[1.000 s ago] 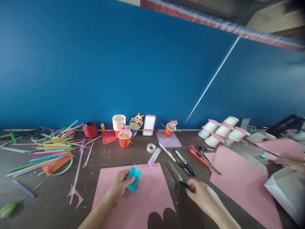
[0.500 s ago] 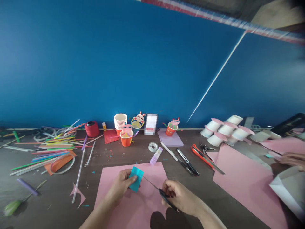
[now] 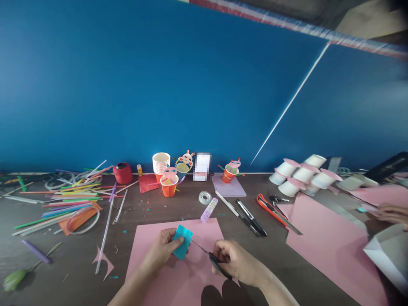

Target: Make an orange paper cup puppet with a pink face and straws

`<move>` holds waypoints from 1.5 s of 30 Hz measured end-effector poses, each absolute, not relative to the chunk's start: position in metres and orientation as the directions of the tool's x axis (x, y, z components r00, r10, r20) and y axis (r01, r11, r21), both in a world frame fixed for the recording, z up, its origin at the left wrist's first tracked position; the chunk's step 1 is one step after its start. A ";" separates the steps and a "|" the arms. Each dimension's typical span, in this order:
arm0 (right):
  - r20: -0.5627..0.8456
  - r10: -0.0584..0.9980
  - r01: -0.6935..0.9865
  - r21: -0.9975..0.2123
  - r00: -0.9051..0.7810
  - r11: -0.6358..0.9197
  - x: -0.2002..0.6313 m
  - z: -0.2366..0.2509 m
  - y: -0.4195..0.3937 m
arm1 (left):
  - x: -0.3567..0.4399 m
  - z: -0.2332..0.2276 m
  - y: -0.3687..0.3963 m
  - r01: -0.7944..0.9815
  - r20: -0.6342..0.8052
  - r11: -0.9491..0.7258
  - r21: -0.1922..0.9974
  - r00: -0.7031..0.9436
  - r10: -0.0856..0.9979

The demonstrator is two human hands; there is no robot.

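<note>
The left hand (image 3: 162, 250) pinches a small teal paper piece (image 3: 182, 242) between thumb and fingers, its grip clenched on the left edge of the piece, which stands tilted just above a pink paper sheet (image 3: 178, 272) lying on the counter (image 3: 134, 212). The right hand (image 3: 237, 261) has its grip closed round the dark handles of a pair of scissors (image 3: 210, 255); the thin blades run up and to the left, and their tips reach the right edge of the teal paper piece. So the piece sits between the two hands, touching the left fingers on one side and meeting the blade tips on the other.

Just beyond the pink paper sheet lie a purple glue stick (image 3: 208, 209) and a roll of clear tape (image 3: 204, 197), and to their right a white pen, two black pens (image 3: 251, 216) and an orange utility knife (image 3: 270, 209). A second, larger pink sheet (image 3: 331, 246) spreads over the right part of the counter. Further back, along the blue wall (image 3: 159, 85), stand a stack of white cups (image 3: 161, 162), an orange cup with a paper face (image 3: 168, 185), a second decorated orange cup (image 3: 230, 172) and a red spool (image 3: 123, 172). A heap of coloured straws (image 3: 66, 199) covers the left side. A cluster of white cups with pink lids (image 3: 299, 174) lies on its side at the back right. At the far right edge another person's hand (image 3: 390, 212) rests near a white folded sheet (image 3: 387, 255).
</note>
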State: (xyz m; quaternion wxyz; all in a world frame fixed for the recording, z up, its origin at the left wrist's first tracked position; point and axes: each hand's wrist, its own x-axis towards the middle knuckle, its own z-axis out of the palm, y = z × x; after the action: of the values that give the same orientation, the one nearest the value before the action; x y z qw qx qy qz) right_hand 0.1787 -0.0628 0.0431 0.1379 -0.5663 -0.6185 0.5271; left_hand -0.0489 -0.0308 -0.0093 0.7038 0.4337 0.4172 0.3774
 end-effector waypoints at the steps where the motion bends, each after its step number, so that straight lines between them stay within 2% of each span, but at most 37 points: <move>1: -0.427 0.845 0.552 -0.810 -0.321 -0.200 0.179 0.043 -0.062 | -0.049 -0.010 -0.031 -0.168 -0.262 0.341 0.925 0.367 0.893; 14: -0.427 0.834 0.496 -0.839 -0.349 -0.222 0.180 0.041 -0.059 | -0.049 -0.010 -0.031 -0.172 -0.245 0.329 0.928 0.381 0.891; 37: -0.436 0.848 0.536 -0.813 -0.301 -0.227 0.179 0.046 -0.055 | -0.050 -0.011 -0.032 -0.198 -0.262 0.357 0.913 0.385 0.885; 45: -0.420 0.848 0.555 -0.810 -0.324 -0.189 0.176 0.046 -0.052 | -0.050 -0.007 -0.033 -0.155 -0.267 0.354 0.922 0.409 0.873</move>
State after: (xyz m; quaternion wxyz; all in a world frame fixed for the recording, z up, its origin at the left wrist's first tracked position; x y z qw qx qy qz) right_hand 0.1758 -0.0518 0.0459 0.1391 -0.5646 -0.6213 0.5253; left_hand -0.0497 -0.0327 -0.0065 0.7148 0.4401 0.4077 0.3593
